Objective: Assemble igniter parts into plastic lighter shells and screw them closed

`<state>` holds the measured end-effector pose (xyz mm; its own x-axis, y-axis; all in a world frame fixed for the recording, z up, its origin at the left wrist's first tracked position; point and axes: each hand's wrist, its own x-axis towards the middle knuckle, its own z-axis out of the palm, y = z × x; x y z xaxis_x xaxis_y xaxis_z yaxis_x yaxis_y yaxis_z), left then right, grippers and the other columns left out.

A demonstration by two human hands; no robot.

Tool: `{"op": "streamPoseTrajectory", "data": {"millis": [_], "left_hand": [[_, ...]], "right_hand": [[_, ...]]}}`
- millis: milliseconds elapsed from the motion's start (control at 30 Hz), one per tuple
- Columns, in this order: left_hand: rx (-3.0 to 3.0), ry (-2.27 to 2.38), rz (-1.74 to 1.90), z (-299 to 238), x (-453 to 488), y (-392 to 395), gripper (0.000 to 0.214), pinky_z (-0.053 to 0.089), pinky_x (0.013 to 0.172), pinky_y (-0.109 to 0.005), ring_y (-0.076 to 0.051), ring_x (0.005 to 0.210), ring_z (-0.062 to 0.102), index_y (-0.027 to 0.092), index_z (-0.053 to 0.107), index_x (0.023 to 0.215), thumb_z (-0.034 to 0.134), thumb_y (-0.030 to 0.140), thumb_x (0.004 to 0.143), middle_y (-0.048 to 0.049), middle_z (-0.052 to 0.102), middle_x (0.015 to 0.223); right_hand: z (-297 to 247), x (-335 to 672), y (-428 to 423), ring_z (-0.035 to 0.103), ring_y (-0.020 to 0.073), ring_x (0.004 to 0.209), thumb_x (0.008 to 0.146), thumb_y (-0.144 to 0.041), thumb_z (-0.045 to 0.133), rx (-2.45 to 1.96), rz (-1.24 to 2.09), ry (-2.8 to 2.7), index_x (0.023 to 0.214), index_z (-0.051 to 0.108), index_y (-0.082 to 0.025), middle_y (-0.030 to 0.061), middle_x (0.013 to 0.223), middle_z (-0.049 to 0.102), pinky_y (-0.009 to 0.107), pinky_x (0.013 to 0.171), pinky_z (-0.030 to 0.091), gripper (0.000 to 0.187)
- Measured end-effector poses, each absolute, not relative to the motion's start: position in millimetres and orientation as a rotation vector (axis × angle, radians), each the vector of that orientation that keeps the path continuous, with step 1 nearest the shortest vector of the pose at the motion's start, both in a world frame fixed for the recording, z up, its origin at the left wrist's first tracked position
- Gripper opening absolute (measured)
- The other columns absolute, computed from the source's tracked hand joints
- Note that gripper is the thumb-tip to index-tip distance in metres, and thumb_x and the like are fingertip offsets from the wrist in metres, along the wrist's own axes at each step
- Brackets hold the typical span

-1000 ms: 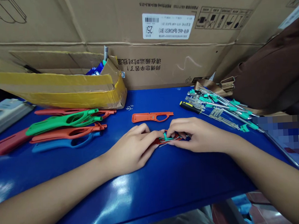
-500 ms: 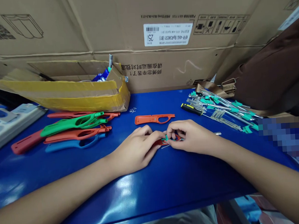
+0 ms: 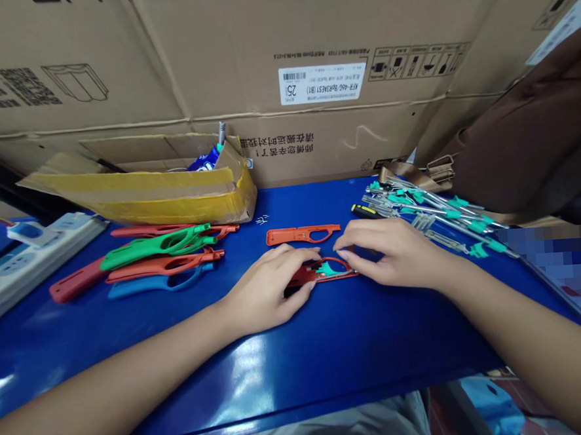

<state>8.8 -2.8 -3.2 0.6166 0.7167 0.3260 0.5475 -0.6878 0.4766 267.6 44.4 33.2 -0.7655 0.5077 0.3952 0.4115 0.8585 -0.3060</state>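
A red plastic lighter shell half (image 3: pixel 318 275) with a teal trigger part (image 3: pixel 329 266) in it lies on the blue table (image 3: pixel 328 346) between my hands. My left hand (image 3: pixel 268 288) rests on its left end, fingers curled round it. My right hand (image 3: pixel 396 254) hovers over its right end with fingers bent and tips touching the shell. A second orange shell half (image 3: pixel 302 234) lies just behind.
A pile of green, red and blue shells (image 3: pixel 160 258) lies at left by a taped cardboard box (image 3: pixel 141 190). A power strip (image 3: pixel 27 256) sits far left. Metal rods with teal tips (image 3: pixel 428 209) and a screwdriver (image 3: pixel 366 211) lie at right. Large cartons (image 3: pixel 262 68) wall the back.
My right hand has loosened its pinch and slid right, uncovering the teal part in the red shell. The head has tilted, so the scene sits lower in view.
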Motion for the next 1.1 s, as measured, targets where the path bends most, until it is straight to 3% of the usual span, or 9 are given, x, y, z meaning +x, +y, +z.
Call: {"op": "streamPoseTrajectory", "data": {"millis": [233,433,667,833,1100], "left_hand": [[2.387,1.101,0.980,-3.9,8.4,0.2,0.025,0.051,0.100,-0.038,-0.022,0.113,0.064,0.020,0.058,0.118,0.060,0.018,0.093,-0.0074,0.069,0.119],[2.414,1.065,0.950,-3.1,7.9,1.1,0.027,0.051,0.099,-0.038,-0.022,0.111,0.064,0.019,0.059,0.117,0.062,0.018,0.091,-0.0065,0.070,0.117],[2.497,1.062,0.814,0.5,9.1,-1.0,0.027,0.049,0.097,-0.041,-0.023,0.107,0.061,0.021,0.059,0.116,0.062,0.021,0.089,-0.0059,0.068,0.115],[2.552,1.095,0.706,2.0,9.4,-2.8,0.032,0.049,0.096,-0.043,-0.026,0.108,0.061,0.022,0.059,0.118,0.064,0.023,0.086,-0.0063,0.067,0.117],[2.563,1.140,0.713,3.3,10.2,-3.2,0.033,0.050,0.095,-0.046,-0.027,0.105,0.062,0.021,0.059,0.115,0.061,0.019,0.082,-0.0067,0.069,0.116]], "right_hand": [[24.5,259.9,36.2,0.065,0.0149,0.085,0.095,-0.027,0.063,-0.639,0.329,-2.760,0.103,0.068,-0.021,0.0029,0.105,0.068,0.026,0.071,0.044,0.011],[22.8,256.6,36.3,0.065,0.0148,0.083,0.095,-0.036,0.064,-0.732,0.367,-2.727,0.101,0.068,-0.022,0.0018,0.104,0.069,0.026,0.068,0.043,0.015],[38.1,282.3,65.8,0.067,0.0219,0.087,0.093,-0.024,0.056,-1.473,-0.021,-2.340,0.097,0.070,-0.021,0.0047,0.100,0.072,0.031,0.070,0.045,0.015],[38.5,315.5,95.2,0.066,0.0308,0.101,0.089,-0.021,0.058,-1.994,-0.120,-2.250,0.104,0.073,-0.020,0.0127,0.118,0.068,0.036,0.075,0.049,0.021],[27.8,328.4,113.0,0.066,0.0278,0.103,0.090,-0.023,0.061,-2.023,0.002,-2.296,0.099,0.074,-0.019,0.0124,0.112,0.065,0.035,0.085,0.050,0.016]]}}
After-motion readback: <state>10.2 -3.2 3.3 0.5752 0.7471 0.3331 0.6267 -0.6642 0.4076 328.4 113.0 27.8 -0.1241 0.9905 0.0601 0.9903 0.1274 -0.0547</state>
